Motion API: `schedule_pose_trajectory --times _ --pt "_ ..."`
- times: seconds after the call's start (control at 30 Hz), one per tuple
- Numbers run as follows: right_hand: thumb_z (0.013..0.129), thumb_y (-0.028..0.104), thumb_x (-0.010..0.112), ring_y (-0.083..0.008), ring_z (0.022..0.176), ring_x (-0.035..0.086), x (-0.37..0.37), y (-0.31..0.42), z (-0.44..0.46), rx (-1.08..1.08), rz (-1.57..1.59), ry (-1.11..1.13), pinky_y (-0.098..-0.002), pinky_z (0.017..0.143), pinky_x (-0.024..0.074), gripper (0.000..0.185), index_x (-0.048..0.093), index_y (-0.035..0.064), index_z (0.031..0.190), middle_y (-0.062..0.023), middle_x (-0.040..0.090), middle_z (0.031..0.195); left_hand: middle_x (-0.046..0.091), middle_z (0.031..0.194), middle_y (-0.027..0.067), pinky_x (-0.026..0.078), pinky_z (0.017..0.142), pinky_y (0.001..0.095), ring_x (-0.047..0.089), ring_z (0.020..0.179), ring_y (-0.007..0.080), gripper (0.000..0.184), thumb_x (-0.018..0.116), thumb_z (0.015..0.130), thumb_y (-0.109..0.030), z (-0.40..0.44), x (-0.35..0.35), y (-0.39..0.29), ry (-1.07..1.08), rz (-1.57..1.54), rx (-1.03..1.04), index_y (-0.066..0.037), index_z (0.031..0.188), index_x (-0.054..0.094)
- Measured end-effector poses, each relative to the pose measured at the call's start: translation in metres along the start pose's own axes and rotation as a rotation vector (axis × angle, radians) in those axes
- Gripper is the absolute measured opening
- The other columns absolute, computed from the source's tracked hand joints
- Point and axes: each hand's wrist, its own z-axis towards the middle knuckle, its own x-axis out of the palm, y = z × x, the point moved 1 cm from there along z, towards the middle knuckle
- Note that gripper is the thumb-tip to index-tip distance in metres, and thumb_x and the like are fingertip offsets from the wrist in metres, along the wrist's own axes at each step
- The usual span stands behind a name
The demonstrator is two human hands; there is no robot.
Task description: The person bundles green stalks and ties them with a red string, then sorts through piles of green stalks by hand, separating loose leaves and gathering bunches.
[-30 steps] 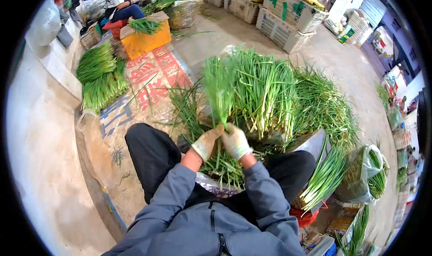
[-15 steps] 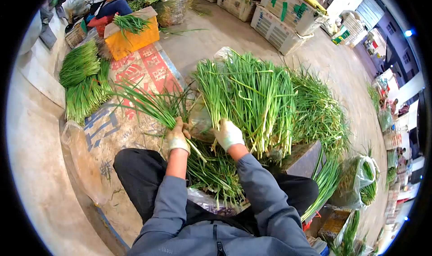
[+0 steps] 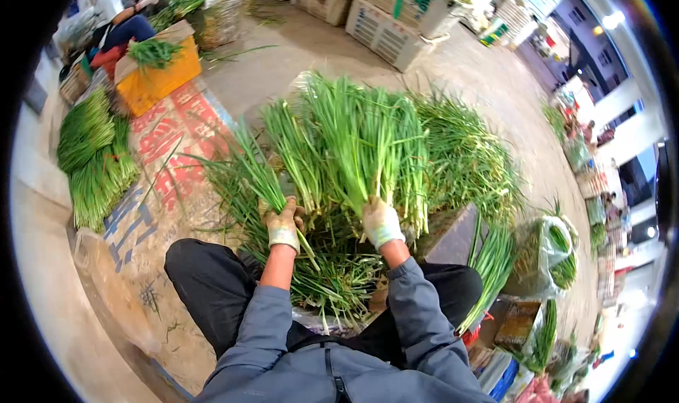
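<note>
My left hand [image 3: 283, 225], in a pale glove, is closed round a small bunch of green stalks [image 3: 260, 180] that points up and to the left. My right hand [image 3: 382, 222], gloved too, is closed on the lower ends of green stalks [image 3: 346, 145] at the front of the big upright heap. Behind and to the right lies a looser pile of greens [image 3: 467, 155]. Cut stalks and scraps [image 3: 329, 272] lie between my knees, below both hands.
Neat bundles [image 3: 99, 159] lie at the left by the wall. An orange box [image 3: 159, 74] stands near a seated person [image 3: 131, 24]. White crates [image 3: 389, 31] are stacked at the back. A grey block [image 3: 453, 233], more stalks [image 3: 491, 268] and a plastic bag of greens [image 3: 544, 258] are at the right.
My hands parted after being together a second ago. Since then my right hand has moved right along the heap and grips stalks there. The view has shifted rightward.
</note>
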Motion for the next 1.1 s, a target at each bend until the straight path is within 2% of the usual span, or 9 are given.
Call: schedule_pose_trajectory --times 0.13,0.23,0.37,0.67,0.77,0.87,0.93,1.03,1.1 --pt "0.099 0.025 0.055 -0.0262 0.061 0.066 0.008 -0.017 -0.042 -0.082 0.234 -0.209 -0.0384 0.058 0.0522 0.028 0.061 -0.0003 0.109 -0.0165 0.068 0.077 0.070 0.084 0.0118 0.044 0.044 0.0358 0.052 0.048 0.0149 0.026 0.068 0.095 -0.021 -0.005 0.002 0.028 0.163 0.136 -0.023 -0.004 0.114 0.061" --pt "0.103 0.024 0.049 -0.0102 0.050 0.053 0.000 -0.017 -0.070 0.348 1.024 0.007 -0.0238 0.045 0.0418 0.027 0.065 0.0022 0.107 -0.0040 0.064 0.071 0.072 0.087 0.0128 0.042 0.042 0.0303 0.051 0.045 0.0133 0.027 0.071 0.093 -0.021 -0.029 0.008 0.035 0.255 0.155 -0.040 -0.003 0.111 0.062" --pt "0.104 0.027 0.048 -0.0108 0.050 0.050 0.000 -0.017 -0.109 0.360 1.290 0.163 -0.0249 0.045 0.0393 0.033 0.065 -0.0003 0.111 -0.0033 0.060 0.069 0.074 0.090 0.0144 0.041 0.041 0.0278 0.051 0.044 0.0117 0.025 0.072 0.092 -0.021 -0.049 0.009 0.049 0.441 0.210 -0.010 -0.003 0.107 0.063" --pt "0.104 0.024 0.046 -0.0126 0.058 0.059 0.031 -0.018 -0.163 0.235 1.250 0.281 -0.0260 0.052 0.0487 0.034 0.066 -0.0028 0.110 -0.0065 0.065 0.077 0.067 0.073 0.0039 0.039 0.041 0.0286 0.050 0.045 0.0113 0.031 0.082 0.082 -0.019 -0.088 0.008 0.035 0.391 0.539 -0.006 -0.004 0.106 0.068" --pt "0.104 0.020 0.046 -0.0084 0.056 0.057 0.039 -0.025 -0.184 0.122 0.905 -0.081 -0.0218 0.052 0.0480 0.029 0.066 0.0012 0.112 -0.0030 0.064 0.073 0.071 0.081 0.0062 0.039 0.039 0.0253 0.054 0.049 0.0104 0.023 0.081 0.082 -0.013 -0.061 -0.016 0.014 0.307 0.262 0.171 -0.006 0.102 0.071" --pt "0.095 0.023 0.057 -0.0325 0.072 0.070 0.094 -0.064 -0.208 -0.404 0.285 0.043 -0.0402 0.066 0.0557 0.026 0.069 0.0074 0.111 -0.0117 0.072 0.082 0.074 0.092 0.0149 0.039 0.037 0.0224 0.063 0.054 0.0115 0.022 0.074 0.089 -0.014 -0.059 -0.032 -0.031 0.162 0.116 0.371 -0.004 0.107 0.068" --pt "0.090 0.032 0.061 -0.0419 0.083 0.068 0.097 -0.071 -0.204 -0.428 -0.139 0.825 -0.0476 0.075 0.0553 0.031 0.069 0.0077 0.108 -0.0163 0.072 0.091 0.074 0.090 0.0144 0.039 0.037 0.0228 0.062 0.051 0.0112 0.018 0.072 0.091 -0.012 -0.050 -0.048 -0.041 0.177 0.024 0.448 -0.004 0.107 0.068" --pt "0.090 0.038 0.062 -0.0380 0.093 0.068 0.077 -0.042 -0.162 -0.132 0.199 0.206 -0.0443 0.085 0.0526 0.038 0.068 0.0032 0.102 -0.0226 0.070 0.095 0.074 0.088 0.0140 0.039 0.037 0.0236 0.058 0.047 0.0101 0.016 0.070 0.092 -0.011 -0.046 -0.054 -0.040 0.052 0.087 0.482 -0.004 0.107 0.068" --pt "0.091 0.041 0.062 -0.0380 0.093 0.069 0.053 -0.003 -0.129 0.019 0.286 0.291 -0.0441 0.086 0.0518 0.045 0.068 0.0010 0.110 -0.0229 0.070 0.103 0.074 0.088 0.0134 0.039 0.036 0.0257 0.051 0.041 0.0098 0.016 0.068 0.093 -0.011 -0.039 -0.057 -0.027 0.095 0.167 0.364 -0.003 0.107 0.067"
